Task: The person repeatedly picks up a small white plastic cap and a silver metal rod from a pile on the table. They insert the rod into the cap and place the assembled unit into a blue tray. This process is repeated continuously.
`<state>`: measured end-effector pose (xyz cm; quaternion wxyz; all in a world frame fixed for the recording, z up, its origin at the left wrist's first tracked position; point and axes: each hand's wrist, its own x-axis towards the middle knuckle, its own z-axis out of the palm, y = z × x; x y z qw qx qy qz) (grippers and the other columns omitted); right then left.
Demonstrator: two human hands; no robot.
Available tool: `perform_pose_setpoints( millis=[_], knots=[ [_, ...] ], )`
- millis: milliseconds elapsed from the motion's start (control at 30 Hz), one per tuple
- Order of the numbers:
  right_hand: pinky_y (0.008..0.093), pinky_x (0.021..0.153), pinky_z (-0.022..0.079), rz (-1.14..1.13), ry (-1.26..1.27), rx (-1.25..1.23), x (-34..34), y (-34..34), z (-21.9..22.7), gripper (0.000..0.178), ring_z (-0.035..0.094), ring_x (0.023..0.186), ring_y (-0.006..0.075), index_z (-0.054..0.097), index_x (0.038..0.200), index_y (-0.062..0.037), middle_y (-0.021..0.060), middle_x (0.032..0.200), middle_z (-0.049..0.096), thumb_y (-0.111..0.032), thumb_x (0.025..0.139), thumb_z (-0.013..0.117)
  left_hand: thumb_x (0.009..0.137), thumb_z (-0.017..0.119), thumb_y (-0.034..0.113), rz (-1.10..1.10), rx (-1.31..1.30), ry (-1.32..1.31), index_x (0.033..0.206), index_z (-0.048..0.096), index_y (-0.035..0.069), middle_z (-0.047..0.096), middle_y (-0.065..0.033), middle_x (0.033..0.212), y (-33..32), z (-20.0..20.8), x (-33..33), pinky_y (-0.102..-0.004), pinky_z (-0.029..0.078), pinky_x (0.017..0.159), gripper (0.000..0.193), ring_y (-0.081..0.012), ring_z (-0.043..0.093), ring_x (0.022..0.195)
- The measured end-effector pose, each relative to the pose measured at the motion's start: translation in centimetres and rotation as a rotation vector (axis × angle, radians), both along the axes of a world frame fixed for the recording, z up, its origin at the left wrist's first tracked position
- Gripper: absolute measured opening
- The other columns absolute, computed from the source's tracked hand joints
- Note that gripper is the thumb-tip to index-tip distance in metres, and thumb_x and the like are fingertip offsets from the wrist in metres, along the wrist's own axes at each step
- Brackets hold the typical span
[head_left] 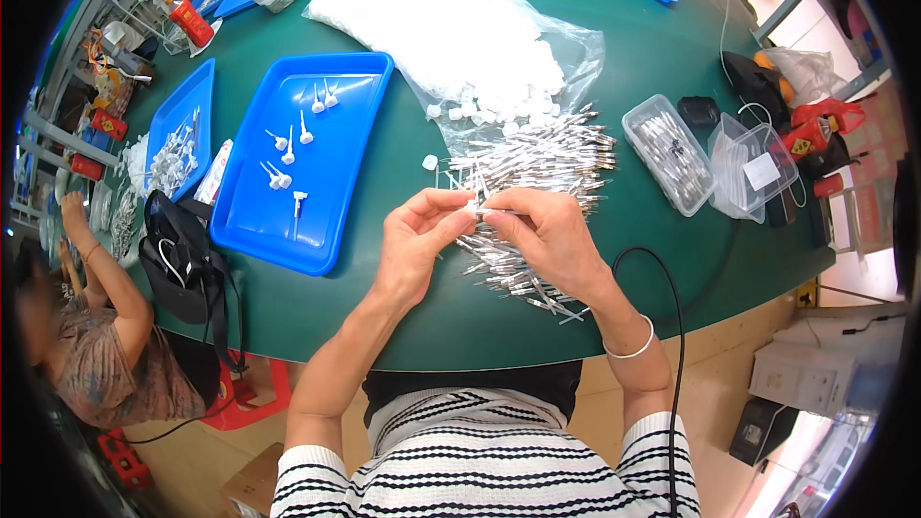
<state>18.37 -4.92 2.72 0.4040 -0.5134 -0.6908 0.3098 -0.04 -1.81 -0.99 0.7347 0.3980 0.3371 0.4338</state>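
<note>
My left hand and my right hand meet over the near edge of a pile of thin white-and-metal rods. Between their fingertips is a small white part, pinched from both sides; its exact shape is mostly hidden by the fingers. Beyond the pile, small white caps spill from the mouth of a large clear plastic bag. Left of my hands lies a blue tray holding several white-headed pieces with thin stems.
A clear box of rods stands at the right, beside stacked clear containers. Left are another blue tray of parts, a black bag and a seated person. A black cable hangs over the table's front edge.
</note>
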Motion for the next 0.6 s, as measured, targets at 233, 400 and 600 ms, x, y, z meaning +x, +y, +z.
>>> perform_pose_setpoints(
  millis=[233,400,600],
  knots=[
    [0.0225,0.055,0.046,0.009,0.275,-0.239,-0.5,-0.1,-1.7,0.014,0.057,0.061,0.006,0.067,0.096,0.0009,0.0029,0.069,0.063,-0.011,0.092,0.062,0.087,0.068,0.005,-0.013,0.022,-0.036,0.104,0.062,-0.002,0.066,-0.0076,0.097,0.2,-0.2,-0.4,-0.0257,0.051,0.08,0.02,-0.0111,0.062,0.085],
    [0.0294,0.052,0.045,-0.047,0.22,-0.025,-1.4,-0.2,-1.7,0.013,0.059,0.056,0.0184,0.067,0.093,0.0002,0.0103,0.069,0.065,-0.011,0.088,0.064,0.086,0.068,0.004,-0.007,0.013,-0.048,0.103,0.061,-0.001,0.066,-0.006,0.094,0.1,-0.1,-0.5,-0.0245,0.05,0.077,0.018,-0.0102,0.061,0.084],
    [0.0334,0.061,0.048,-0.044,0.077,0.142,-1.2,0.2,-1.8,0.014,0.062,0.069,0.0263,0.067,0.093,0.0006,0.0127,0.08,0.066,-0.011,0.085,0.067,0.085,0.068,0.001,0.037,0.137,-0.019,0.107,0.059,-0.002,0.065,-0.0066,0.098,0.0,-0.2,-0.2,-0.0236,0.051,0.079,0.024,-0.01,0.06,0.086]
  ],
)
